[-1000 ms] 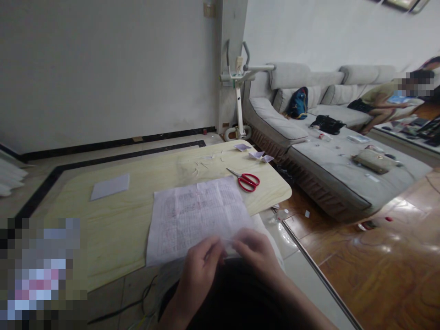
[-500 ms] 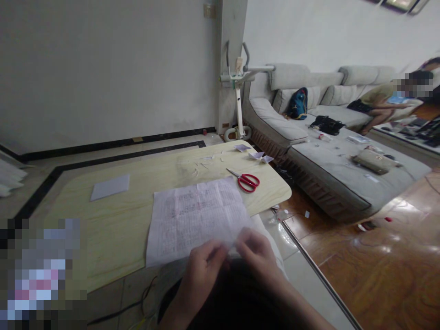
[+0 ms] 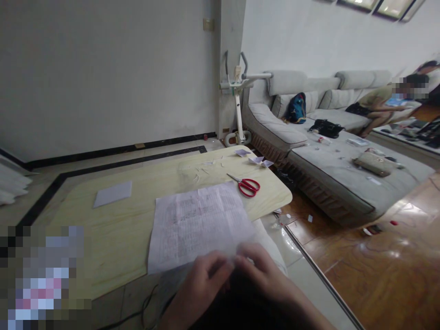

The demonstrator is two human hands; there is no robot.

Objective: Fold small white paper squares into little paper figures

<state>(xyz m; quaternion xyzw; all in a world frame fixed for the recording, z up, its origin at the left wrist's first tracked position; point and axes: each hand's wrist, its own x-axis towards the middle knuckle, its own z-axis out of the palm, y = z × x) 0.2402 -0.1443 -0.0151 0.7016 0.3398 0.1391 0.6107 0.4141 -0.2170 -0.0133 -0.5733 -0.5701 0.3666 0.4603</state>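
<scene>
Sheet, printed, lies on the table; at its near edge, left hand and right hand nearly meet, closer than 0.5 s earlier, suggesting fine finger work. Blur hides whether either grasps anything. Scissors lie beside its far right corner.

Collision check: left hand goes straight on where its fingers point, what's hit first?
Likely the right hand, just ahead of the left hand; blur hides whether they touch or something sits between.

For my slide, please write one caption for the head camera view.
Left hand and right hand, close together near a printed sheet; red-handled scissors beyond.
</scene>
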